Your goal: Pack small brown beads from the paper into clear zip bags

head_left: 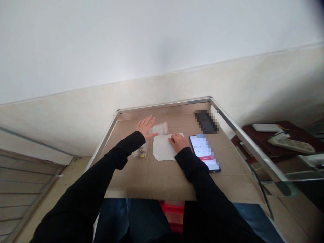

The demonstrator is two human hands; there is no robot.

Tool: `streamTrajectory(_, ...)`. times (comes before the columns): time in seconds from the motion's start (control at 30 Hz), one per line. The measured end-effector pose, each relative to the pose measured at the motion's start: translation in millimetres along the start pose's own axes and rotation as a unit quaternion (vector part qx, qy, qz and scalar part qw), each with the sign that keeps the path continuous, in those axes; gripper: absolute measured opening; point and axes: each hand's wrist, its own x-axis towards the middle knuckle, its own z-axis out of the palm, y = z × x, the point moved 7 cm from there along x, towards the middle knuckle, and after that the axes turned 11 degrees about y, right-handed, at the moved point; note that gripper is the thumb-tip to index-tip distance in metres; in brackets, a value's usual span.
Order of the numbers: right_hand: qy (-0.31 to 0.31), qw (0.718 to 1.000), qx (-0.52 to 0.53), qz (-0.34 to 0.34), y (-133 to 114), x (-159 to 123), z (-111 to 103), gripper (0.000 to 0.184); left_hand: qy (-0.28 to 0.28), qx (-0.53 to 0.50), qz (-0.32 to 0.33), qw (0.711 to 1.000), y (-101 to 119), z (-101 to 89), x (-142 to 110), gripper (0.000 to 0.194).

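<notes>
White sheet [162, 148] lies beneath the curled right hand [178, 142], whose grip I cannot tell; left hand [145, 128] spreads fingers, free.

Pale wall [101, 44] above beige floor [68, 172]

The sheet [162, 148] is plain white, and the cardboard [152, 182] under it is brown. Little bits [142, 155] in a see-through bag [145, 147] look yellow and dark. The phone [204, 153] has a white screen with a pinky-red bar. The sleeves [117, 156] are black, the trousers [113, 219] blue, the table frame [164, 103] silver, and the wall [113, 44] white on top and cream below
</notes>
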Motion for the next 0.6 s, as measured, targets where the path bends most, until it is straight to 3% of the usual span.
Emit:
streamTrajectory(0.1, 0.015, 1.0, 0.006, -0.009, -0.6, -0.1, -1.3, 0.027, -0.027, 0.003, -0.061, 0.998, -32.6, -13.8, -32.3, 0.056)
streamTrajectory(0.2, 0.022, 0.999, 0.013, -0.02, -1.6, -0.4, -2.0, 0.028, -0.068, -0.012, -0.086, 0.994, -46.2, -9.2, -66.3, 0.049)
streamTrajectory(0.3, 0.033, 0.999, 0.016, -0.022, -2.1, -0.5, -4.3, 0.028, -0.084, -0.034, -0.071, 0.993, -38.7, -0.2, -88.6, 0.043)
streamTrajectory(0.43, 0.041, 0.998, 0.033, -0.021, -2.9, -0.5, -6.3, 0.026, -0.065, -0.065, -0.057, 0.994, -20.4, 3.0, -100.6, 0.028)
streamTrajectory(0.6, 0.058, 0.997, 0.059, -0.009, -2.8, -0.4, -9.5, 0.026, -0.024, -0.077, -0.096, 0.992, -14.8, -0.1, -108.1, 0.024)
